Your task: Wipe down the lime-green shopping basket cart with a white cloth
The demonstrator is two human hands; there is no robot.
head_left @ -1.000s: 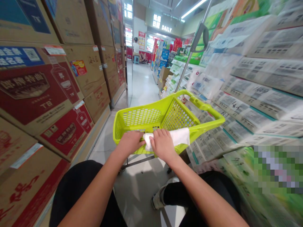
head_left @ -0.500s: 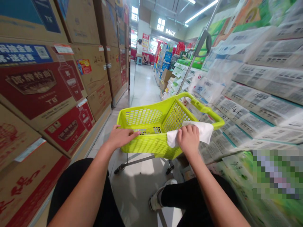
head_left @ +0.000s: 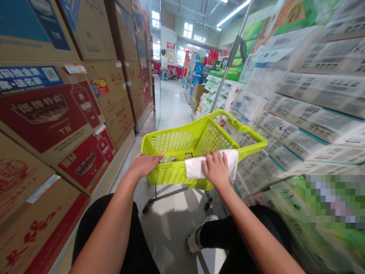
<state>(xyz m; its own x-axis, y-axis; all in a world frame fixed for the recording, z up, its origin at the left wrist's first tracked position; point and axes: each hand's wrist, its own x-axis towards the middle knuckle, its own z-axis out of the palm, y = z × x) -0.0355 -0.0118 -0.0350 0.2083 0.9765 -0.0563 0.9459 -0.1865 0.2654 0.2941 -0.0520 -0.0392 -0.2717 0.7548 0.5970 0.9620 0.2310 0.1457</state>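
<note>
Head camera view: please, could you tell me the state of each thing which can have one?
White cloth: unfolded at least partly, draped over the cart's near rim.
Shopping cart: upright, basket top open.
Left hand: resting on the rim, bare.
Right hand: pressed on the cloth.
Cardboard boxes: stacked.
Wrapped packs: stacked.
Ceiling light: lit.
</note>
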